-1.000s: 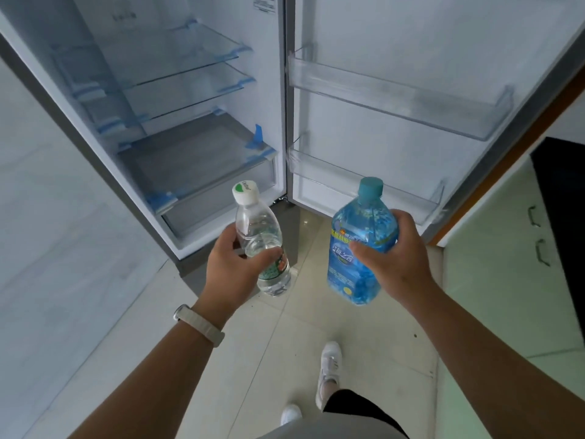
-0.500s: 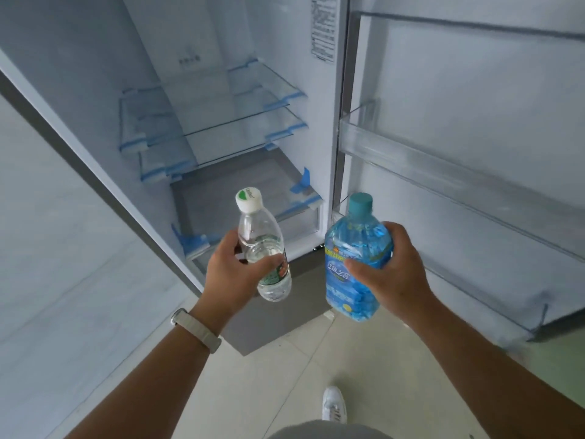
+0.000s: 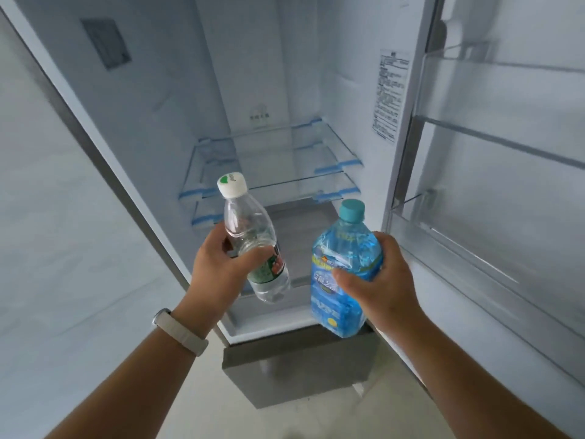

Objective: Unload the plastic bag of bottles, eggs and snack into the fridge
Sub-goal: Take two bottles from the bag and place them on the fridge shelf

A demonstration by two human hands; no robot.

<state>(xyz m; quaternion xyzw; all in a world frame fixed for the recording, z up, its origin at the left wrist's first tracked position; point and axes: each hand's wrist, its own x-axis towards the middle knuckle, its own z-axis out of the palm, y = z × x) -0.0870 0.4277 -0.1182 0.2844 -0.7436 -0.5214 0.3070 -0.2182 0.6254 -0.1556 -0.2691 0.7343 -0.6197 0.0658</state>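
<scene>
My left hand (image 3: 218, 274) grips a clear water bottle (image 3: 250, 236) with a white cap and a green and red label, held upright in front of the open fridge (image 3: 177, 99). My right hand (image 3: 380, 280) holds a bigger blue bottle (image 3: 342, 267) with a teal cap, also upright, just right of the first. Both bottles hang in the air before the fridge's lower opening, below its two glass shelves (image 3: 272, 172). The plastic bag, eggs and snack are out of view.
The fridge door (image 3: 506, 147) stands open on the right with clear door racks (image 3: 474, 248). A white wall (image 3: 57, 232) runs along the left. A closed grey drawer front (image 3: 300, 369) sits below the open compartment, above the tiled floor.
The view has tilted up and closer to the fridge interior. Both hands with their bottles have risen and moved forward toward the lower compartment; my feet have left the view.
</scene>
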